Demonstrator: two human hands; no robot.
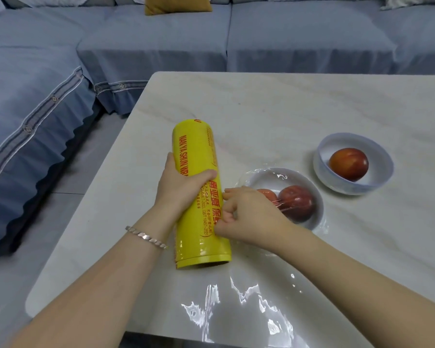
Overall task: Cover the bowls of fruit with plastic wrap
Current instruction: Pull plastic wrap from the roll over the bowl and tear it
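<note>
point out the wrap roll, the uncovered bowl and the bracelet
wrap roll (194, 146), head view, upper yellow label
uncovered bowl (357, 188), head view, near outer wall
bracelet (146, 236), head view, links across the wrist

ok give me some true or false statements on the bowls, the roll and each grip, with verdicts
1. The left grip holds the yellow roll. True.
2. The far bowl holds two fruits. False: it holds one fruit.
3. Clear film lies over the near bowl. True.
4. The right grip rests flat on the table. False: its curled fingers pinch at the yellow roll's side.
5. A bracelet is on the right wrist. False: it is on the left wrist.
</note>
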